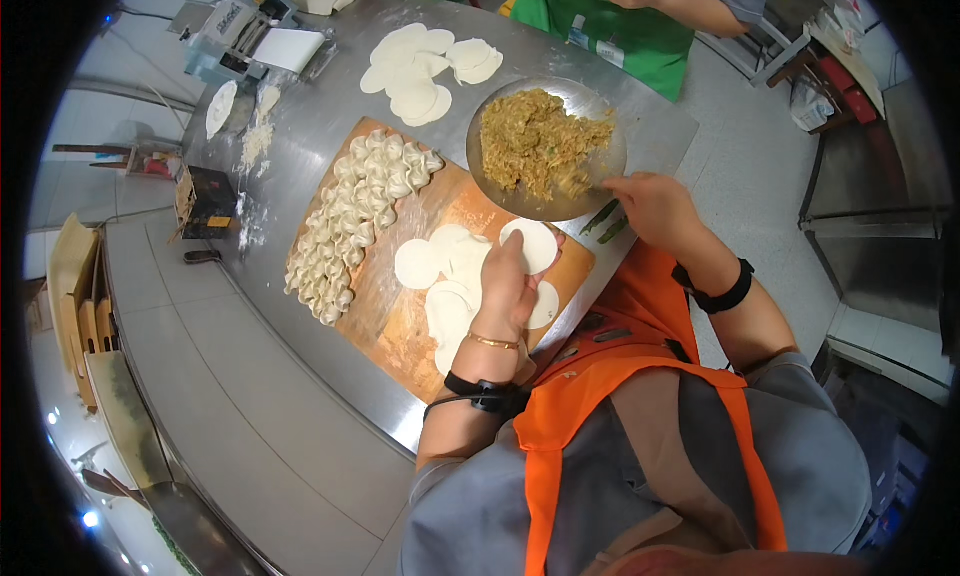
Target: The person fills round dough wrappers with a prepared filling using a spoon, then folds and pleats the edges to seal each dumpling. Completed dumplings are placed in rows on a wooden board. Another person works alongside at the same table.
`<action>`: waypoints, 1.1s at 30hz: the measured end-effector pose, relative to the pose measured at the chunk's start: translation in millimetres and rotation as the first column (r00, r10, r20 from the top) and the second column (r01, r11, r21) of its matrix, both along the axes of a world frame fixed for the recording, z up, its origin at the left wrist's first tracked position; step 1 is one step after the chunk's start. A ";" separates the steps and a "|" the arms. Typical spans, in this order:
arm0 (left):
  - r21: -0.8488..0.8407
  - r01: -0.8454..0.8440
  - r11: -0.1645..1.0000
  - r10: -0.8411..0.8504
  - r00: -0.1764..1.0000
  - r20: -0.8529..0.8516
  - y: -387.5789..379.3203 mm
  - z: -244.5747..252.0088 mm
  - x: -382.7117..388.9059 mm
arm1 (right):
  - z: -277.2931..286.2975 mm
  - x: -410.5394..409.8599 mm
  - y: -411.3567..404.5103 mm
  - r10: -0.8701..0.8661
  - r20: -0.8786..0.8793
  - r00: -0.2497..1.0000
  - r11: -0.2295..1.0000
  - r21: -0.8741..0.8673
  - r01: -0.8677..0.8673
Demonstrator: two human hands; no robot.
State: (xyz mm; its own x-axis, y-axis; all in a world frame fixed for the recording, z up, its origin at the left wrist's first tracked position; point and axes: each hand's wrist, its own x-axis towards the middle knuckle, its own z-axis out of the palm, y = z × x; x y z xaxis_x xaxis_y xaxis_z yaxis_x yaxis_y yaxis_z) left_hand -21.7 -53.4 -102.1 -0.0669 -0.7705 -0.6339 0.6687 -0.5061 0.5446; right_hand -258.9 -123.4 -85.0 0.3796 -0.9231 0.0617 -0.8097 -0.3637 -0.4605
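Note:
My left hand [511, 279] holds a round dough wrapper [529, 246] across its fingers, the thumb resting on its near edge. Beneath it, loose wrappers [454, 253] overlap on a wooden board [401, 313]. My right hand [656, 208] is at the near rim of a round metal bowl [506, 199], its fingertips pinched around what looks like a small utensil, mostly hidden, reaching into the filling. A mound of minced brownish-yellow filling [536, 137] sits in the bowl. Folded dumplings [360, 216] stand packed in rows on the board's left side.
More wrappers [409, 69] lie across the steel table [315, 110]. A dough-rolling machine [244, 35] stands at the far left, near spilled flour [256, 144] and a dark box [206, 201]. Another person in a green apron [607, 32] stands opposite. Green strips [604, 219] lie beside the bowl.

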 end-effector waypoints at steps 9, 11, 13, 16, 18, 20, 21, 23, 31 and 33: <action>0.012 -0.078 0.997 0.079 0.992 -0.100 -15.6 11.7 -18.4 | 11.5 28.3 55.1 0.117 0.155 0.981 0.981 0.135 -0.139; 0.019 -0.050 0.999 0.052 0.993 -0.105 -14.0 15.9 -15.8 | 20.9 26.4 60.5 0.163 0.097 0.982 0.970 0.164 -0.178; 0.022 -0.045 0.999 0.047 0.994 -0.097 -9.9 19.8 -12.7 | 31.8 20.8 60.6 0.181 0.112 0.977 0.967 0.159 -0.198; 0.029 -0.062 0.998 0.064 0.995 -0.073 -0.7 27.3 -8.7 | 43.6 17.8 59.2 0.132 0.292 0.947 0.966 0.177 -0.189; 0.022 -0.052 0.998 0.053 0.995 -0.085 5.0 33.1 -6.6 | 47.1 19.8 57.8 0.101 0.422 0.901 0.958 0.203 -0.203; -0.007 -0.090 0.996 0.090 0.993 -0.073 5.2 37.2 -8.2 | 48.1 23.6 55.6 0.087 0.510 0.856 0.938 0.248 -0.243; -0.045 -0.106 0.993 0.103 0.992 -0.077 4.3 38.8 -8.6 | 48.5 25.0 55.5 0.041 0.498 0.866 0.926 0.306 -0.220; -0.057 -0.101 0.993 0.097 0.993 -0.071 0.6 41.1 -8.8 | 49.5 24.9 53.6 -0.075 0.461 0.884 0.879 0.450 -0.160; -0.074 0.124 0.989 -0.126 0.992 -0.018 -11.6 40.6 -6.4 | 41.8 3.0 40.8 0.228 0.227 0.947 0.972 0.002 -0.234; -0.089 0.181 0.979 -0.181 0.983 0.008 -12.5 39.4 -8.2 | 34.6 1.9 39.5 0.201 0.158 0.967 0.979 -0.058 -0.194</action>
State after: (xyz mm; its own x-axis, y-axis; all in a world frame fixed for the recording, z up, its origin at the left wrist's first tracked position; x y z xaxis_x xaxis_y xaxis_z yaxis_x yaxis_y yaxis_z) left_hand -30.0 -65.9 -62.7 -0.2103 -0.7990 -0.5634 0.5706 -0.5683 0.5929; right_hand -257.1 -83.9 -50.4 0.5355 -0.8263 0.1746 -0.6358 -0.5306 -0.5605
